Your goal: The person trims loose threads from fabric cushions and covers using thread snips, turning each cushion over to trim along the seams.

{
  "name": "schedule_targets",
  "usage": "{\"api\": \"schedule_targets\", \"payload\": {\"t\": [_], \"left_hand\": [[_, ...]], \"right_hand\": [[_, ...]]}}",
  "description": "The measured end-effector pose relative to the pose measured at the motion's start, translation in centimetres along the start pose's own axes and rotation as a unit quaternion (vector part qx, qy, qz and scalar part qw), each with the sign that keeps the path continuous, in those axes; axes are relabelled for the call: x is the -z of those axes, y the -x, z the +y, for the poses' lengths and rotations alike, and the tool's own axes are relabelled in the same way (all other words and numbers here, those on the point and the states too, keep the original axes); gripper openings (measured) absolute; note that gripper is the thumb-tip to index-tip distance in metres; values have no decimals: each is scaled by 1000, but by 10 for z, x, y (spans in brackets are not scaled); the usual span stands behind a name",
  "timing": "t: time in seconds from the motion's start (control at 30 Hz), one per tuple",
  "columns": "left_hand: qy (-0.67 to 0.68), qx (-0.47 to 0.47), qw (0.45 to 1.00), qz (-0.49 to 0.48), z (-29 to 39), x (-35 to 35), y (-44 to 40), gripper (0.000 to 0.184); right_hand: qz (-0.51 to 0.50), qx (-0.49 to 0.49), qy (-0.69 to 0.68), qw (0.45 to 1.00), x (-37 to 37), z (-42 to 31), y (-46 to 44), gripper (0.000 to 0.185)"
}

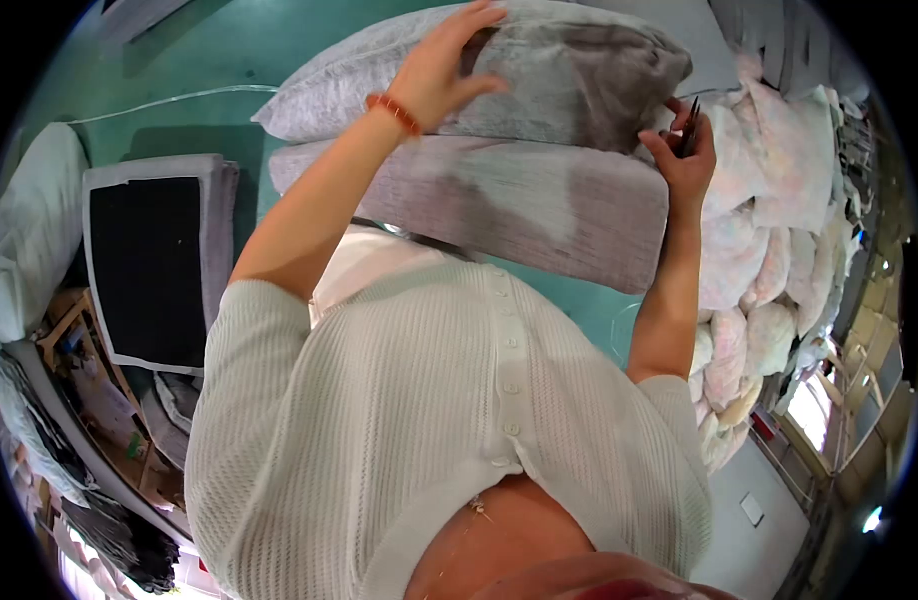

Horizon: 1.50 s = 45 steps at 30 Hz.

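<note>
A grey plush cushion (539, 80) with a pointed left corner lies on top of a flat-fronted grey upholstered block (499, 205). My left hand (439, 75), an orange bead bracelet at its wrist, is over the cushion's left half with thumb and fingers apart. Whether it presses on the fabric or hovers I cannot tell. At the cushion's right end is my right hand (684, 160), closed around a small dark pointed tool, apparently thread snips (692, 122). Its thumb and a finger are close to the cushion's dark, shaded corner.
Pale stuffed bags (769, 170) are heaped along the right. On the left stands a grey padded piece with a black panel (144, 260), beside a white stuffed bundle (44, 220) and a wooden frame (74, 320). Green floor (219, 60) shows behind the cushion.
</note>
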<state>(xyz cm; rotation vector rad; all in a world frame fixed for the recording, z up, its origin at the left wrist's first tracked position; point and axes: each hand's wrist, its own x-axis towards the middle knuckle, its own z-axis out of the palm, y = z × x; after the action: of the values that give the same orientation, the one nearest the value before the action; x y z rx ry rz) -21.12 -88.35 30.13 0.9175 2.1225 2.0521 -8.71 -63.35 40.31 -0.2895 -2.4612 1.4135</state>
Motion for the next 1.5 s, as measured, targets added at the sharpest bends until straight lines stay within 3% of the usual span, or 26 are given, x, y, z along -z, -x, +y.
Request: {"api": "schedule_targets", "payload": {"t": [0.03, 0.1, 0.13, 0.2, 0.3, 0.43, 0.57, 0.63, 0.73, 0.83, 0.97, 1.1, 1.17, 1.37, 1.5], "left_hand": [[-42, -57, 995, 74, -16, -11, 18, 31], [-236, -40, 968, 69, -24, -22, 55, 36], [-231, -29, 970, 64, -29, -33, 61, 36], [-159, -21, 982, -103, -37, -54, 68, 41], [-111, -28, 989, -95, -44, -70, 69, 43], [-38, 24, 986, -163, -42, -62, 82, 61], [-66, 30, 982, -177, -59, -51, 96, 63], [-140, 42, 969, -197, -63, -45, 103, 55], [-169, 59, 955, -238, -51, -43, 105, 45], [-154, 41, 947, -280, -48, -43, 108, 36], [-138, 37, 947, -289, -50, -50, 112, 31], [-114, 37, 954, -274, -54, -49, 116, 34], [-112, 36, 958, -262, -56, -47, 122, 35], [-116, 14, 966, -229, -62, -34, 135, 35], [-82, 66, 977, -186, -79, -25, 150, 34]], "right_hand": [[-12, -26, 19, 999, 17, 14, 0, 36], [-22, -32, 32, 999, 32, 28, 7, 36], [-8, -46, 35, 998, 38, 38, 11, 36], [6, -58, 53, 997, 46, 47, 20, 31], [41, -68, 58, 995, 51, 49, 35, 26], [88, -107, 21, 990, 63, 65, 46, 18], [70, -133, 13, 988, 67, 68, 50, 19], [78, -111, 47, 990, 72, 76, 52, 25], [116, -151, -8, 982, 77, 69, 53, 25], [171, -78, -52, 981, 69, 48, 39, 23], [179, 3, 2, 984, 52, 9, 20, 26], [173, -94, 73, 978, 54, 21, 25, 23], [212, -89, -39, 972, 52, 26, 26, 20], [237, -114, -53, 963, 50, 23, 31, 28], [250, -119, -71, 958, 45, 18, 30, 28]]}}
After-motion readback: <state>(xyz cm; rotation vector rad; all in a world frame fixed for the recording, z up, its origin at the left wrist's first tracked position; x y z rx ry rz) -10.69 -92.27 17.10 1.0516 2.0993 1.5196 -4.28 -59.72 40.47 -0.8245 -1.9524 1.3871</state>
